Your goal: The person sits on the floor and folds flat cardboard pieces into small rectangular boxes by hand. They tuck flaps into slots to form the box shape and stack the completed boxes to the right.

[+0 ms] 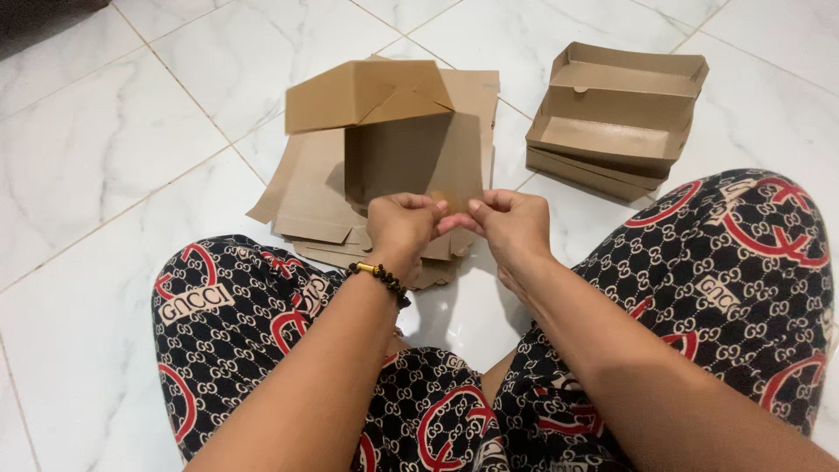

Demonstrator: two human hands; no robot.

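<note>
I hold a half-folded brown cardboard box [393, 131] upright in front of me, its top flap bent over to the left. My left hand [404, 225] and my right hand [509, 225] pinch its lower edge side by side, fingertips nearly touching. A dark bead bracelet [381, 278] circles my left wrist. Under the box a pile of flat brown cardboard blanks [306, 197] lies on the floor.
Folded open cardboard boxes [612, 118] are stacked on the white marble tile floor [105, 157] at the upper right. My crossed legs in black patterned trousers [725, 253] fill the lower part of the view on both sides.
</note>
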